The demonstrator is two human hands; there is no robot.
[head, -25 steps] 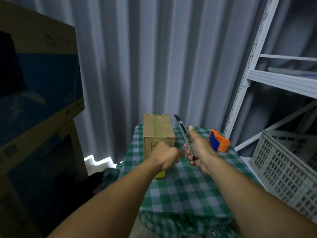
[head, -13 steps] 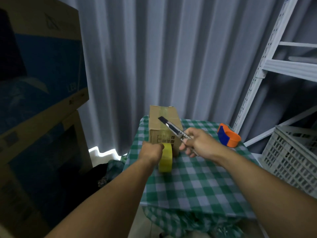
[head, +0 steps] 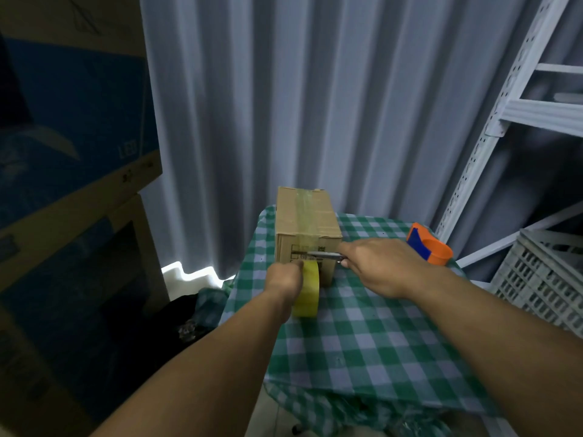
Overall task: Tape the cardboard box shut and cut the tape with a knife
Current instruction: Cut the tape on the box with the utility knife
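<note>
A small cardboard box (head: 304,217) stands on the green checked tablecloth (head: 362,329), with clear tape running along its top and down its near face. My left hand (head: 284,280) grips a yellow tape roll (head: 307,288) just in front of the box, low on its near face. My right hand (head: 378,266) holds a utility knife (head: 321,255) level, its blade pointing left across the box's near face just above the roll. The tape strip between roll and box is hard to make out.
An orange and blue tape dispenser (head: 429,249) lies on the table's far right. A white metal shelf frame (head: 492,121) and a grey plastic crate (head: 545,275) stand to the right. Large cartons (head: 72,152) are stacked on the left. Curtains hang behind.
My right hand swung the knife from pointing upward to level against the box's near face. My left hand drew the yellow roll a little nearer and lower.
</note>
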